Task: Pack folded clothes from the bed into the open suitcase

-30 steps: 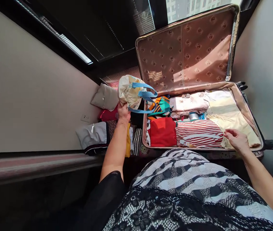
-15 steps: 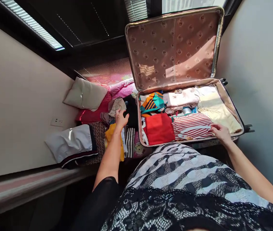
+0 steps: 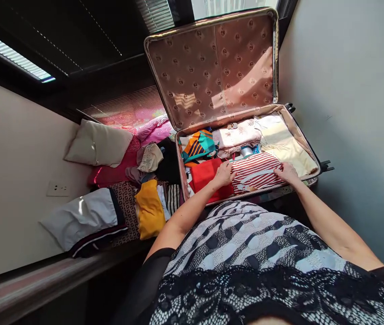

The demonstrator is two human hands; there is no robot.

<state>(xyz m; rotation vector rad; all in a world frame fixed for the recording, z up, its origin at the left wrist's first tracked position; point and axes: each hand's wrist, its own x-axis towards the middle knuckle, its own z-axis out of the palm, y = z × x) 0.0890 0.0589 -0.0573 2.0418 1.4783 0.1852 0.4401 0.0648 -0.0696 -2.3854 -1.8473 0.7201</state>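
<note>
An open suitcase (image 3: 298, 130) lies on the bed with its patterned lid (image 3: 212, 67) standing up. Folded clothes fill it. My left hand (image 3: 224, 174) rests with curled fingers on the left edge of a red-and-white striped garment (image 3: 255, 171), beside a red folded piece (image 3: 205, 178). My right hand (image 3: 287, 172) grips the striped garment's right edge. Behind lie a teal-and-orange striped piece (image 3: 199, 145), a pale pink floral piece (image 3: 237, 135) and a cream cloth (image 3: 288, 146).
Left of the suitcase lie loose clothes: a yellow garment (image 3: 149, 210), a black one (image 3: 169, 162), a beige bag (image 3: 149, 158), pillows (image 3: 99, 143) and a white-and-dark bundle (image 3: 83, 219). A wall (image 3: 348, 113) stands close on the right. A wall socket (image 3: 57, 188) is at left.
My left hand let go of the beige bag, left it on the clothes pile and moved right onto the striped garment. My right hand moved up onto the garment's right edge.
</note>
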